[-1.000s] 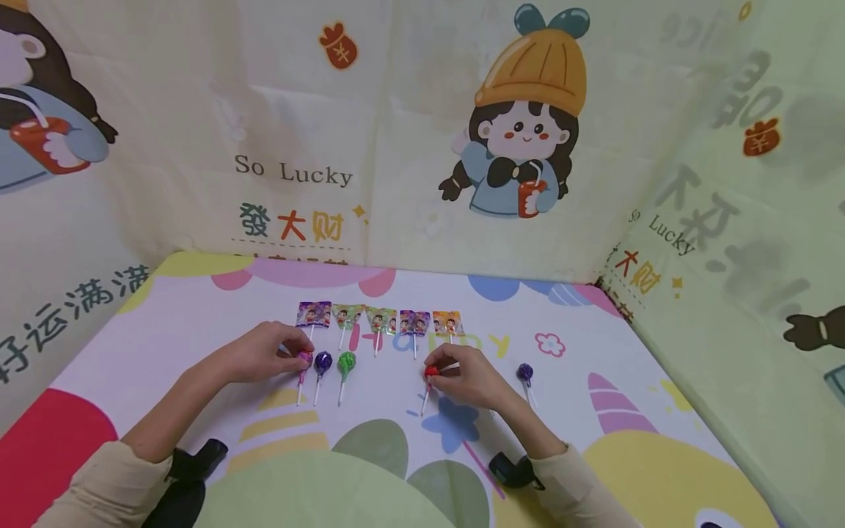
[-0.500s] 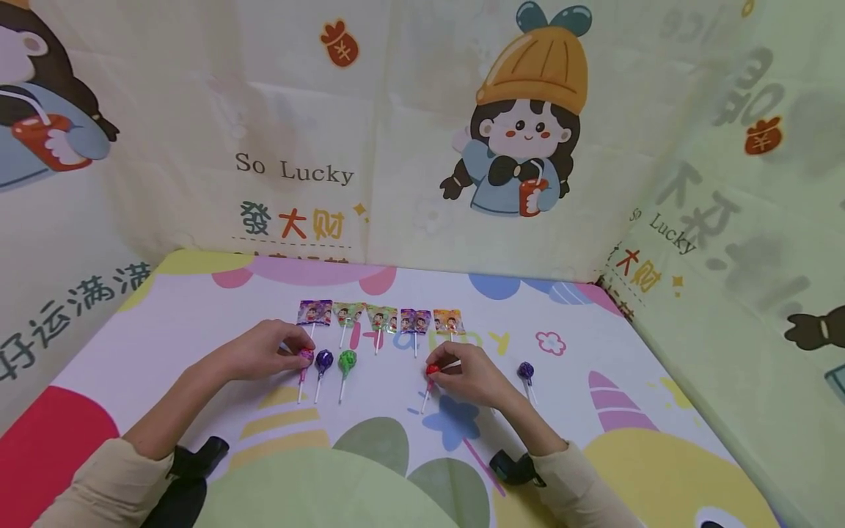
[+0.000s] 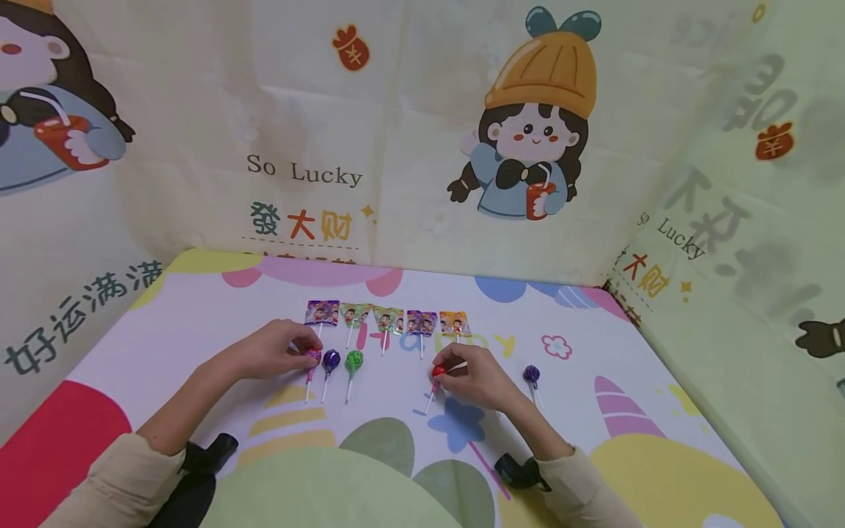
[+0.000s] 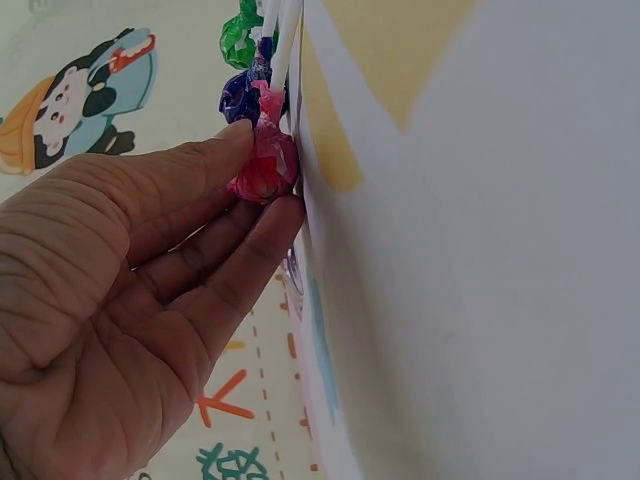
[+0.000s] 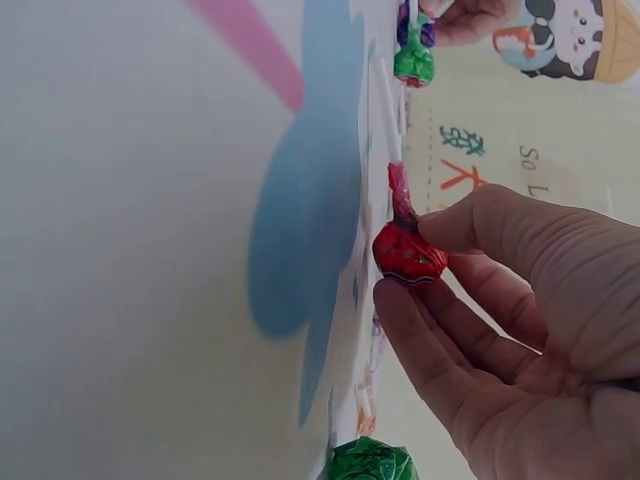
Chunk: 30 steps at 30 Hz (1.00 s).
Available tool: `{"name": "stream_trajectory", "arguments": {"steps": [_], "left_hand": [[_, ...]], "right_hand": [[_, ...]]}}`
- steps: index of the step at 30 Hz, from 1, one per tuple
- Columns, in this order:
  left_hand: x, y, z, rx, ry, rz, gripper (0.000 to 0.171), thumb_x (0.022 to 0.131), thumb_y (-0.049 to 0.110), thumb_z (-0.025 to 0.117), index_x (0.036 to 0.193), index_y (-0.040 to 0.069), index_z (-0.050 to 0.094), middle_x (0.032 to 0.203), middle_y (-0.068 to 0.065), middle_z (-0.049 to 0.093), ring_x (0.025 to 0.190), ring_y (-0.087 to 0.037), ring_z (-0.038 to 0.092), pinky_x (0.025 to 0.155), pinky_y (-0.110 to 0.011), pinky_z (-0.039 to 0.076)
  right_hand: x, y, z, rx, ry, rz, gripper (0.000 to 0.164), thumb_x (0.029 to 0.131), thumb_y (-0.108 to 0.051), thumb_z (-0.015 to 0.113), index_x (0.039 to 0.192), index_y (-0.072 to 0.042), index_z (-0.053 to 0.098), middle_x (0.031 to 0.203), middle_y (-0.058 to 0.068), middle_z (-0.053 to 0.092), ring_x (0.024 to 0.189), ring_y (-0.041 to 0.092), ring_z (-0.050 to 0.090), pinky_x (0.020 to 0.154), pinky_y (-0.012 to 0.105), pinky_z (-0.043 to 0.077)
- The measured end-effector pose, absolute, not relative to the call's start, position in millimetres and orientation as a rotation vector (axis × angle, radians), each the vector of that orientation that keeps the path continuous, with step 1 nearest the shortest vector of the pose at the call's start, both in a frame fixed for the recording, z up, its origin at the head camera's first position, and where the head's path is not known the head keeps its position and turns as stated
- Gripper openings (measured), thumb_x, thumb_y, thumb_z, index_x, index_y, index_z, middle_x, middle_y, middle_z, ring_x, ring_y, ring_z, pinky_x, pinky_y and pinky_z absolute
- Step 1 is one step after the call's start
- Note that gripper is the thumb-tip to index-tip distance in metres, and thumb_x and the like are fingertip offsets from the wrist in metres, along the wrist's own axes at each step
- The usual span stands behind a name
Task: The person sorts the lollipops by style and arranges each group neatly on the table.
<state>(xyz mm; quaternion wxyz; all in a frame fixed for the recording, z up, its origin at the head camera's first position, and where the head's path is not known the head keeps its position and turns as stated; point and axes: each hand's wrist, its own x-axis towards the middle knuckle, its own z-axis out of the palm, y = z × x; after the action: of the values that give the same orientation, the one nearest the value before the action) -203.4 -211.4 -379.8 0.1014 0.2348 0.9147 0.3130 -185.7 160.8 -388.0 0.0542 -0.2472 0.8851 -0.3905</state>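
Note:
My left hand [image 3: 273,352] pinches the round head of a pink-wrapped lollipop [image 4: 265,168] between thumb and fingers; its white stick points toward me. Just right of it on the table lie a dark blue lollipop [image 3: 331,360] and a green lollipop [image 3: 354,361], sticks also toward me. Farther right, my right hand [image 3: 472,375] holds a red-wrapped lollipop [image 5: 410,252] by its head, thumb at the wrapper's neck and fingertips beneath. Another green lollipop [image 5: 372,462] shows beside the right hand in the right wrist view; the hand hides its head in the head view.
Behind the hands runs a row of flat-wrapped lollipops, including a purple one [image 3: 321,313] and an orange one [image 3: 455,323]. A dark purple lollipop [image 3: 531,375] lies right of the right hand. Printed cloth walls [image 3: 409,147] stand round the patterned table [image 3: 528,308].
The head view has turned slightly left, so the scene sits a little farther right. Both hands keep the same lollipops in the same spots.

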Motion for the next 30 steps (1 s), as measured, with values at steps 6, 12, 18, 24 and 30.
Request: {"name": "stream_trajectory", "arguments": {"steps": [6, 12, 18, 24, 30], "left_hand": [[-204.8, -210.9, -380.0, 0.695, 2.713, 0.909, 0.018, 0.09, 0.013, 0.078, 0.107, 0.008, 0.075, 0.097, 0.003, 0.071, 0.093, -0.017, 0.062, 0.089, -0.04, 0.059], [-204.4, -210.1, -380.5, 0.685, 2.713, 0.912, 0.018, 0.091, 0.012, 0.078, 0.107, 0.008, 0.075, 0.097, 0.003, 0.071, 0.093, -0.017, 0.063, 0.089, -0.04, 0.06], [-203.4, -208.9, -380.4, 0.664, 2.708, 0.917, 0.018, 0.09, 0.012, 0.078, 0.107, 0.007, 0.075, 0.098, 0.001, 0.072, 0.094, -0.018, 0.064, 0.089, -0.04, 0.06], [-204.0, -209.0, -381.2, 0.67, 2.705, 0.918, 0.017, 0.09, 0.012, 0.078, 0.107, 0.008, 0.075, 0.097, 0.002, 0.071, 0.094, -0.018, 0.063, 0.089, -0.04, 0.06], [-203.9, -209.4, -379.9, 0.672, 2.705, 0.916, 0.018, 0.09, 0.012, 0.078, 0.107, 0.007, 0.075, 0.098, 0.002, 0.072, 0.093, -0.018, 0.064, 0.089, -0.04, 0.06]], "right_hand": [[-185.5, 160.1, -386.5, -0.764, 2.691, -1.216, 0.014, 0.091, -0.005, 0.075, 0.104, -0.004, 0.07, 0.1, 0.006, 0.072, 0.096, 0.02, 0.069, 0.088, 0.035, 0.06], [-186.4, 157.4, -381.3, -0.797, 2.69, -1.225, 0.015, 0.091, -0.004, 0.074, 0.105, -0.003, 0.07, 0.102, 0.007, 0.072, 0.097, 0.022, 0.07, 0.089, 0.039, 0.06], [-187.3, 152.2, -374.4, -0.828, 2.706, -1.219, 0.016, 0.092, -0.004, 0.075, 0.106, -0.003, 0.069, 0.104, 0.007, 0.072, 0.098, 0.023, 0.07, 0.09, 0.04, 0.06], [-188.9, 143.5, -369.1, -0.863, 2.7, -1.227, 0.018, 0.092, -0.005, 0.075, 0.109, -0.003, 0.069, 0.105, 0.008, 0.073, 0.1, 0.024, 0.071, 0.091, 0.041, 0.06], [-190.9, 134.5, -364.9, -0.88, 2.692, -1.222, 0.017, 0.092, -0.006, 0.075, 0.108, -0.004, 0.069, 0.105, 0.008, 0.072, 0.1, 0.024, 0.071, 0.091, 0.041, 0.06]]}}
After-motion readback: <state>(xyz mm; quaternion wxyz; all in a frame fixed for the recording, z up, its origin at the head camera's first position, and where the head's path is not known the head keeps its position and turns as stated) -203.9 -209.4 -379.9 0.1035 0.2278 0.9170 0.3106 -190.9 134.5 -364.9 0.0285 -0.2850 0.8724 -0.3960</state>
